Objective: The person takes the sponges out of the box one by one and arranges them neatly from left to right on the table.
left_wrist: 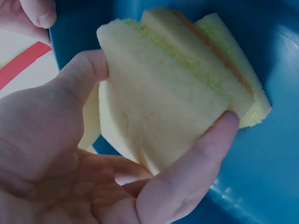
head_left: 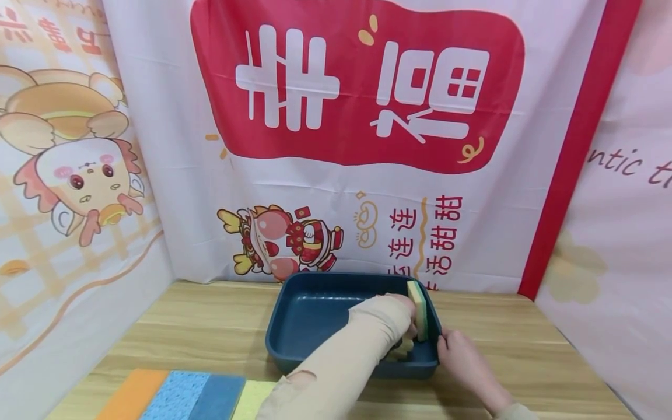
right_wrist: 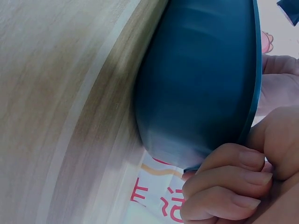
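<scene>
A deep dark blue tray stands on the table with sponges at its right end. My left hand reaches into it. In the left wrist view, that hand's thumb and fingers grip a cream sponge by its edges. Directly behind lie a sponge with an orange layer and a yellow-green one. One cream-and-green sponge stands upright along the tray's right wall. From outside, my right hand pinches that wall; the right wrist view shows its fingers curled at the rim.
On the table's front left lie an orange sponge, a speckled light blue one, a darker blue one and a yellow one, side by side. A printed cloth hangs right behind the tray.
</scene>
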### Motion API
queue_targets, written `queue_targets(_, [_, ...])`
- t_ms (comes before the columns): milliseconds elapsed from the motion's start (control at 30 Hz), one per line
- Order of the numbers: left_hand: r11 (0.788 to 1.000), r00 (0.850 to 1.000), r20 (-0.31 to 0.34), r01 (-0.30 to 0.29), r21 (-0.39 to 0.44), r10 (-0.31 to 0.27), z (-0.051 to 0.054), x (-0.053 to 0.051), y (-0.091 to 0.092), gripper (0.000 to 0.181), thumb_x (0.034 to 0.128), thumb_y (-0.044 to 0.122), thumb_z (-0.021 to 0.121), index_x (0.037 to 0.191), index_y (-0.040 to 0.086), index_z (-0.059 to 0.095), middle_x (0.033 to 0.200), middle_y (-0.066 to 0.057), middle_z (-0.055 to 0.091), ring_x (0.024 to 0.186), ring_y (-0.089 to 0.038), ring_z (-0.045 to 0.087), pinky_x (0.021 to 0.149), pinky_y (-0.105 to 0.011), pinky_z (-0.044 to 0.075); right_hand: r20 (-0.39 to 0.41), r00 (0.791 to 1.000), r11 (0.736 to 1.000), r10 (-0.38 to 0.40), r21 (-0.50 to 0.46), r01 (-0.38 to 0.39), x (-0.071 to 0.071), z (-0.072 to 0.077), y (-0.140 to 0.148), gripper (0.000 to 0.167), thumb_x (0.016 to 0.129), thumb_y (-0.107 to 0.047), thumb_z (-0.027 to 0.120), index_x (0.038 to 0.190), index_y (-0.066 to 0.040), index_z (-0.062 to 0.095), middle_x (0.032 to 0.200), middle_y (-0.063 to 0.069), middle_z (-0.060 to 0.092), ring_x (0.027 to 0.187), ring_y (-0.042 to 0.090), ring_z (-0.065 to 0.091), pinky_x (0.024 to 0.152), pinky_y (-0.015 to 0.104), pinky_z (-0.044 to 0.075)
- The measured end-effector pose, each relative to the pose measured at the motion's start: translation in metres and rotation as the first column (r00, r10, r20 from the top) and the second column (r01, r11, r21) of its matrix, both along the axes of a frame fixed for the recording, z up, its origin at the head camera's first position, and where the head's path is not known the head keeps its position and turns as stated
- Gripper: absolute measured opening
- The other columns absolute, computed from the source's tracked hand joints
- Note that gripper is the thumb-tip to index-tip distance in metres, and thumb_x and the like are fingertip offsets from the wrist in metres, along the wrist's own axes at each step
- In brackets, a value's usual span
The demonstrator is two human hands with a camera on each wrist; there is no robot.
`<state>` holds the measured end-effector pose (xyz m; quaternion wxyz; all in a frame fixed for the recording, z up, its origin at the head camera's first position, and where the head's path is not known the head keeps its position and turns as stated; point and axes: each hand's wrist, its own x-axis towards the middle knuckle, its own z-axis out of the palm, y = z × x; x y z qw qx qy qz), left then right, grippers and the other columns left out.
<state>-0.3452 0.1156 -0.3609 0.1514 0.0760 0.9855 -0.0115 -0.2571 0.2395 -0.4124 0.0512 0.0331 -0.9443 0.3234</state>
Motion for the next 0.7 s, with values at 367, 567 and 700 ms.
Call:
queue_targets(367, [0.999,0.999,0.02,0.043,0.01,-0.043,-0.065,-0.073,0.015,0.032,0.0642,0.039,0.091,0.08,0.022,0.069,0.08,0.002,0.063,0.076,-0.017,0.057,0.081,-0.037,0.048,-0.021,1.0,1.0,0.001,0.03,0.0,0.0,0.0,-0.001,0.024,0.097,-0.004,0.046,0.077,-0.002,0.06,0.058,0.003,0.047,0.048,0.014,0.046,0.043,0.029,0.04])
queue_targets(567, [0.994,0.994,-0.026,0.107,0.017,-0.106,-0.031,-0.031,-0.003,0.03,0.074,0.043,0.084,0.09,0.02,0.072,0.093,0.003,0.065,0.086,-0.017,0.059,0.091,-0.039,0.047,-0.027,1.0,0.999,-0.004,0.036,0.005,0.001,0.0,0.0,0.024,0.097,-0.004,0.046,0.078,-0.002,0.06,0.059,0.003,0.047,0.049,0.015,0.047,0.043,0.029,0.04])
queue_targets(700, [0.99,1.0,-0.016,0.027,0.136,-0.025,0.003,0.014,-0.022,0.026,0.076,0.036,0.085,0.09,0.019,0.071,0.087,0.0,0.063,0.079,-0.022,0.057,0.088,-0.052,0.048,-0.009,1.0,0.999,-0.009,0.041,0.009,0.0,0.0,-0.001,0.023,0.097,-0.004,0.047,0.08,-0.001,0.062,0.059,0.004,0.047,0.049,0.015,0.047,0.043,0.029,0.041])
